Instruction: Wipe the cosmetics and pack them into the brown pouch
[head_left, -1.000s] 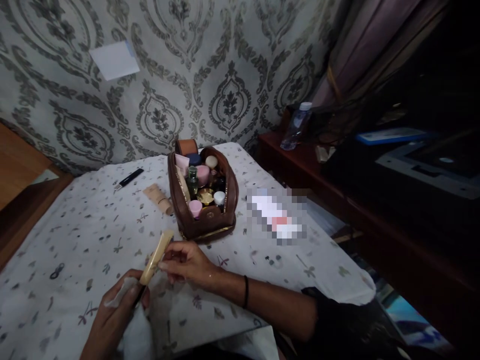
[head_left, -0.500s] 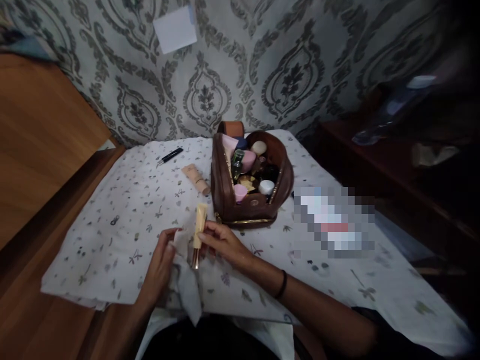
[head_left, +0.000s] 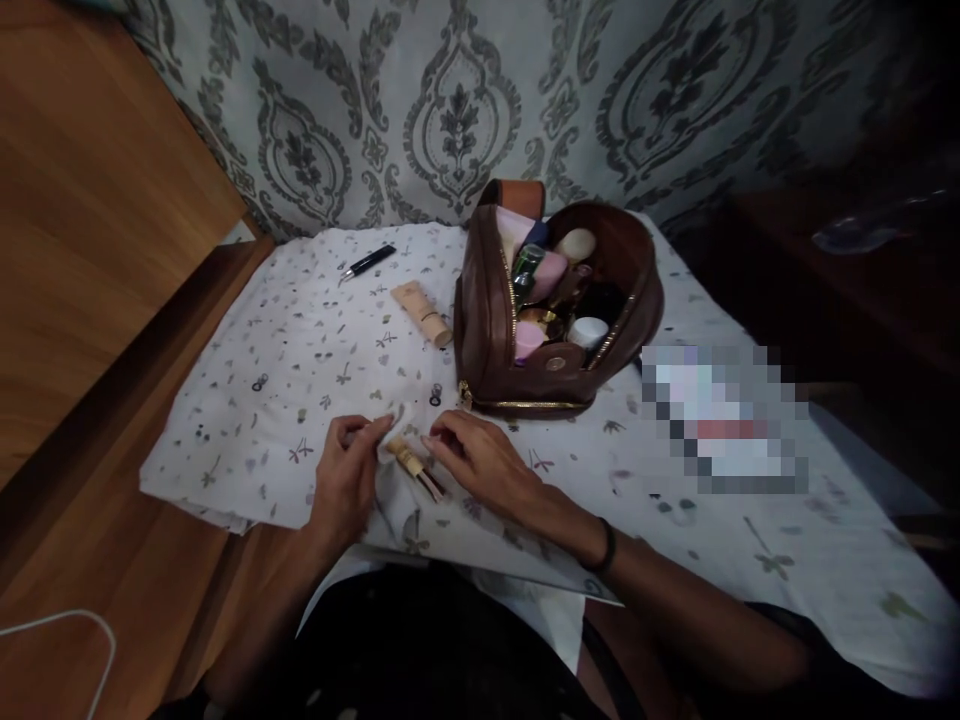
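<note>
My left hand (head_left: 349, 470) is closed on a pale, thin wipe (head_left: 396, 425), pinched between thumb and fingers. The wipe wraps the upper end of a small beige tube with a shiny gold cap (head_left: 417, 468), which slants down to the right. My right hand (head_left: 484, 455) is just right of the tube, fingers bent and apart, with nothing visible in them. Beyond my hands stands a brown toiletry bag (head_left: 480, 300), unzipped and full of cosmetics, including a white-lidded jar (head_left: 589, 332) and a green bottle (head_left: 527, 270). A peach squeeze tube (head_left: 421, 313) lies left of the bag.
Dark tweezers (head_left: 369, 263) lie at the back left of the patterned white cloth (head_left: 247, 420). A blurred-out flat item (head_left: 724, 420) is at the right. Wooden furniture (head_left: 97, 200) borders the left, and a patterned curtain (head_left: 457, 120) hangs behind.
The gold-capped tube has tipped from upright to slanting and come lower. My right hand has let go of it; my left hand has brought the wipe round its upper end. The view has shifted.
</note>
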